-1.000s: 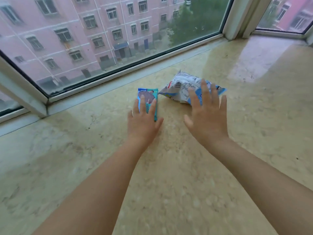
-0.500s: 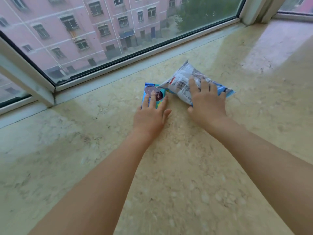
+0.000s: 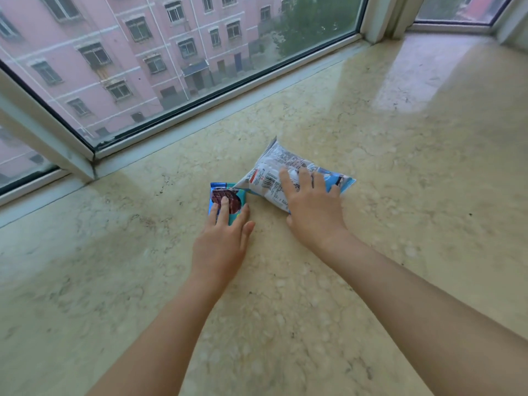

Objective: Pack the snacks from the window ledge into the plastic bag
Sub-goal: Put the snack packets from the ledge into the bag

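Two snacks lie side by side on the beige marble window ledge [image 3: 400, 167]. The small teal packet [image 3: 225, 195] with a dark biscuit picture is on the left, and my left hand [image 3: 225, 241] rests flat on its near half with straight fingers. The larger white and blue bag [image 3: 271, 172] lies to its right, one corner overlapping the teal packet. My right hand [image 3: 311, 207] lies over the bag's near right part, fingers bent down onto it. No plastic bag is in view.
A large window [image 3: 171, 52] with a white frame runs along the far side of the ledge. A frame post [image 3: 383, 15] stands at the far right corner. The marble stretches wide on both sides of the snacks.
Both hands have reached forward from above the ledge and come down onto the snacks. The view has tilted downward a little.
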A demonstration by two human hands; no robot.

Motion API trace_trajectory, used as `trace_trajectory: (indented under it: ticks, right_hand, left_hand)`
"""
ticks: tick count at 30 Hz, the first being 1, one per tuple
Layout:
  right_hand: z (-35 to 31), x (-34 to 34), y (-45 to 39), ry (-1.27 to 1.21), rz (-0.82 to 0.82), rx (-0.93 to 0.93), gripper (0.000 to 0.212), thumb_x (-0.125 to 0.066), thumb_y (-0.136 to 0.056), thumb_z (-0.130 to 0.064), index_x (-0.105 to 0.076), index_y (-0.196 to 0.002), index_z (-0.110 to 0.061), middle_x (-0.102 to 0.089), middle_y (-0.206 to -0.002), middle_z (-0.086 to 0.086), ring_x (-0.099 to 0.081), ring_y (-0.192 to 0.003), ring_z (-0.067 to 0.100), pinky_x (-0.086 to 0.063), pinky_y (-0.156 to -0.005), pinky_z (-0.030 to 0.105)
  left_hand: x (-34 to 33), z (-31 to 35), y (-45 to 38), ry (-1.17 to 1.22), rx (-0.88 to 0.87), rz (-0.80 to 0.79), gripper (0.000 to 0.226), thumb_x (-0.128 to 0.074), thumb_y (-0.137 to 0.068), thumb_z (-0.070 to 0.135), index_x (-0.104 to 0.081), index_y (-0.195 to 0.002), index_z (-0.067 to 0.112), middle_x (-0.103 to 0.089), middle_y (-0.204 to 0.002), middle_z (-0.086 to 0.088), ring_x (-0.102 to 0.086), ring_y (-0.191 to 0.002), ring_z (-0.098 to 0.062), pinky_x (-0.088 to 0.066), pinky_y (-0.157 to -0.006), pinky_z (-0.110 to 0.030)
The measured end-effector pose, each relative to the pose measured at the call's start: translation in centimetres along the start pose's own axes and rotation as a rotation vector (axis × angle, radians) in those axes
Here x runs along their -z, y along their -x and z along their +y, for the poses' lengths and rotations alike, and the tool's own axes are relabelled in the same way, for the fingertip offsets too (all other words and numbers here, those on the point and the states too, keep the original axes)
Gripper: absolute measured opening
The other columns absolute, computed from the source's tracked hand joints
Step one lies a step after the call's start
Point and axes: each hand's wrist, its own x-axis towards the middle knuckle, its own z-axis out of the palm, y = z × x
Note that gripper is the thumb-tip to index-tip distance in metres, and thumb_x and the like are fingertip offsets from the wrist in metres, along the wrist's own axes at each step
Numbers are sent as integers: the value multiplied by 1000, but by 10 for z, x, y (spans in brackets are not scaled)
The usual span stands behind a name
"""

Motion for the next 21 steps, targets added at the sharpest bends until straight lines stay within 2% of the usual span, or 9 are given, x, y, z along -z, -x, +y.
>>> trace_trajectory:
  ticks: [3, 8, 11, 14, 16, 19, 21]
  right_hand:
    - [-5, 1, 25, -17, -19, 14, 84, -54, -91, -23, 4, -151, -22, -9, -157, 18, -18, -141, 37, -29, -104, 58]
    - [-17, 0, 79, -61, -43, 27, 86, -56, -89, -19, 3, -151, -23, -10, -156, 16, -18, -141, 36, -28, -105, 57]
    - [-25, -1, 117, -78, -89, 40, 87, -56, -89, -18, 5, -151, -24, -7, -157, 15, -14, -142, 36, -28, -106, 56]
    - [-33, -5, 151, -93, -94, 55, 89, -58, -88, -20, 4, -151, -25, -8, -157, 13, -15, -142, 35, -29, -106, 54]
    - [-37, -8, 168, -122, -90, 62, 88, -58, -88, -23, 2, -152, -26, -11, -157, 11, -17, -142, 32, -30, -105, 52]
    - [-36, -14, 188, -186, -63, 94, 83, -60, -86, -39, -11, -152, -29, -26, -154, 9, -29, -138, 31, -36, -101, 51]
    - [-35, -16, 195, -203, 1, 92, 81, -61, -79, -55, -30, -148, -28, -45, -143, 8, -45, -128, 29, -45, -90, 50]
  left_hand:
    - [2, -2, 20, 35, 5, -22, 46, -26, -100, 49, -40, -143, 39, -24, -158, -4, -18, -146, -20, -48, -90, -41]
    - [8, -2, 61, 68, 34, -5, 37, -39, -100, 39, -53, -134, 35, -31, -155, -5, -27, -143, -22, -49, -87, -40]
    - [8, -7, 95, 95, 23, 10, 28, -56, -94, 26, -66, -120, 29, -44, -147, -8, -43, -134, -28, -54, -74, -41]
    - [5, -14, 128, 95, -1, 22, 27, -72, -79, 14, -73, -102, 28, -58, -133, -8, -59, -116, -31, -53, -55, -35]
    - [4, -18, 147, 94, 12, 27, 28, -74, -78, 15, -73, -100, 33, -60, -131, -3, -61, -114, -27, -50, -53, -30]
    - [7, -24, 170, 155, 44, 62, 26, -73, -81, 21, -72, -102, 35, -62, -129, 6, -61, -113, -23, -49, -58, -28]
    - [12, -27, 182, 188, 111, 60, 28, -70, -84, 27, -69, -111, 35, -58, -133, 11, -58, -116, -18, -48, -65, -28]
